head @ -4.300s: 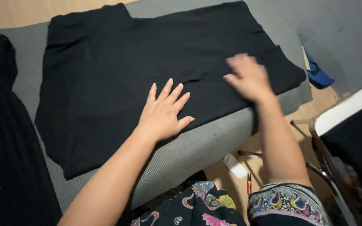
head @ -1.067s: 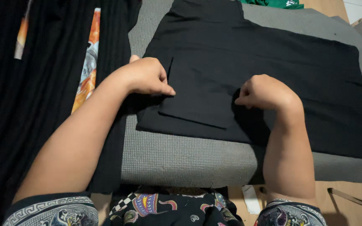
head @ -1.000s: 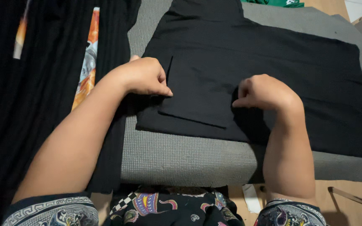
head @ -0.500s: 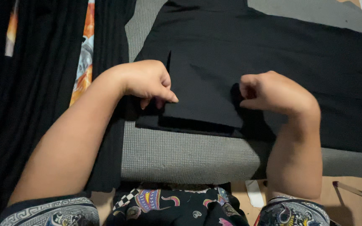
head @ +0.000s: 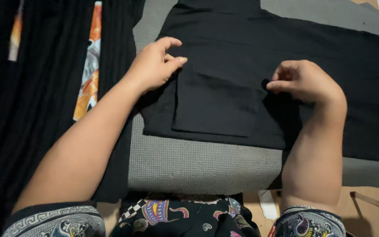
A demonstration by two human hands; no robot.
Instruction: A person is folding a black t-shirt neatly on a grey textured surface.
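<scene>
A black garment [head: 286, 48] lies spread flat on a grey padded surface [head: 198, 162]. A smaller rectangular flap of it [head: 218, 105] is folded over onto the near left part. My left hand [head: 154, 66] pinches the flap's upper left corner between thumb and fingers. My right hand [head: 303, 81] pinches the upper right corner of the same flap, fingers curled. Both forearms reach in from the bottom of the view.
A black ribbed cloth [head: 44, 87] with orange printed strips [head: 88, 70] lies along the left side. A patterned dark fabric [head: 180, 217] is at the bottom edge. Wooden floor [head: 373, 219] shows at the lower right.
Both hands have carried the folded flap's edge away from me, so the flap now reaches further up the garment. The view has shifted slightly.
</scene>
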